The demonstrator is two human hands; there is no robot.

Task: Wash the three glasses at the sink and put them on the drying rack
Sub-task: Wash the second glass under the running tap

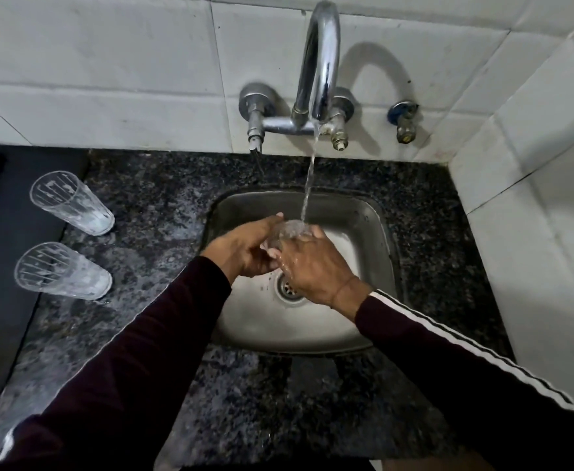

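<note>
We see only the rim and part of the wall of the glass (pixel 290 231); our left hand (pixel 245 249) and right hand (pixel 313 266) cover the rest. Our right wrist hides part of the drain (pixel 287 290). At nine o'clock, the dark mat (pixel 3 266) is cut by the frame edge. Both sleeves run off at six o'clock.

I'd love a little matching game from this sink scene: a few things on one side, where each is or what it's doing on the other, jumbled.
Things:
1. clear glass in both hands
2. two clear ribbed glasses
3. curved chrome tap
4. round metal drain

States:
A. standing on the dark speckled stone counter, left of the steel sink
B. running water
C. held under the stream
D. at the bottom of the basin, below the hands

Pairs: 1-C, 2-A, 3-B, 4-D
</note>
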